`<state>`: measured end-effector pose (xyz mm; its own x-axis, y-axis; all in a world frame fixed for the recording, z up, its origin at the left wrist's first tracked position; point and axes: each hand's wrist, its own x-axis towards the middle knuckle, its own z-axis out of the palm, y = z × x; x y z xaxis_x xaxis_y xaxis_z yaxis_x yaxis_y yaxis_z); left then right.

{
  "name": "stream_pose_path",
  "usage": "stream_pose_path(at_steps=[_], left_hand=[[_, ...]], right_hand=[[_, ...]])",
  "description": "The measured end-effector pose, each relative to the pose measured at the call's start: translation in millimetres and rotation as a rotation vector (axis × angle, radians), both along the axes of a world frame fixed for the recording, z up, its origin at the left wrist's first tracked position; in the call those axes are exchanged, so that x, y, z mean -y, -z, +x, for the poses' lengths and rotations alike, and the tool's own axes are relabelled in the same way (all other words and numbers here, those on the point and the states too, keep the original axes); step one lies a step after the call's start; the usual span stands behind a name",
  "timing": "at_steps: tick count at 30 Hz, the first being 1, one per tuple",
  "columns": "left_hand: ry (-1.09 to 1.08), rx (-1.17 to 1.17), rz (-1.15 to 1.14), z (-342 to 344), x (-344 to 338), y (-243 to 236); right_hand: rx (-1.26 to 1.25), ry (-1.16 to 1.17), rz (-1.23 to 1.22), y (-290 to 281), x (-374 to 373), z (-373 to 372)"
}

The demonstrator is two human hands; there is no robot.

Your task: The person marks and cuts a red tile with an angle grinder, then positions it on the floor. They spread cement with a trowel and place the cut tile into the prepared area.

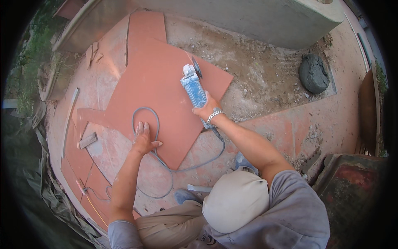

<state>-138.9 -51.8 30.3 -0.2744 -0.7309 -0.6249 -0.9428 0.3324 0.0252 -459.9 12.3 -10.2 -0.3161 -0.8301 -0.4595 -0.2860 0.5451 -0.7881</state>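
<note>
My right hand grips a blue angle grinder whose disc is over the large terracotta-coloured slab, near its upper right part; I cannot tell whether the disc touches it. My left hand lies with fingers apart on the same slab, inside a loop of the grey power cord. The cord runs from the grinder's lower end across the slab and the dusty floor below it. Another terracotta piece adjoins the slab at the top, and narrow offcuts lie at its left.
A grey mound of mortar sits on bare dirt bordered by a low plastered wall. At the left are a metal strip, a wood block and dark sheeting; a stained tray is lower right.
</note>
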Motion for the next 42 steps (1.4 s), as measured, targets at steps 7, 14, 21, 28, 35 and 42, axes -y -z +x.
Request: stream_pose_path(at_steps=[7,14,21,28,35,42], left_hand=[[0.019,-0.017,-0.015,0,-1,1],[0.014,-0.015,-0.008,0,-1,-1],[0.006,-0.005,-0.008,0,-1,1],[-0.002,0.003,0.008,-3,-1,0],[0.021,-0.023,-0.008,-1,1,3],[0.018,-0.033,0.0,1,2,5]], right_hand=[[-0.024,-0.018,0.038,-1,-16,3],[-0.042,-0.035,0.067,-5,-30,4],[-0.048,-0.055,0.097,-8,-47,7],[-0.043,-0.055,0.104,-1,-63,10],[-0.026,-0.053,0.094,2,-77,14],[-0.035,-0.007,0.113,4,-92,20]])
